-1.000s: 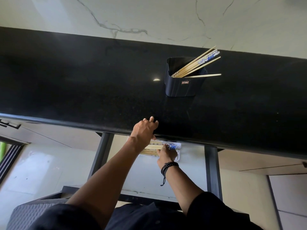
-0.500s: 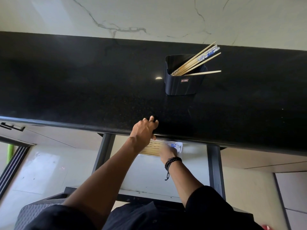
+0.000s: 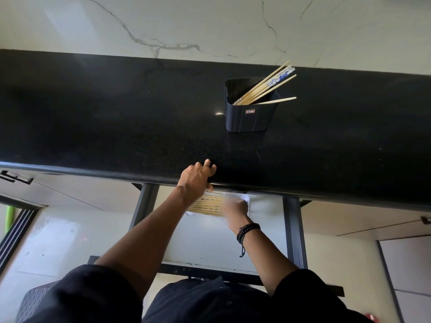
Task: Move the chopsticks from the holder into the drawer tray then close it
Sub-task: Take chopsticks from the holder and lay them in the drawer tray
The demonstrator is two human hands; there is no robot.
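My left hand has fingers clamped on the table edge; my right hand is blurred, grip untellable, over chopsticks in the drawer tray. I'd lay them parallel; more wait in the holder beyond the fingers

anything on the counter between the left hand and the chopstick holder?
Nothing: head view shows bare black countertop between the left hand and the holder.

Chopsticks lean in black holder; bundle flat in drawer.
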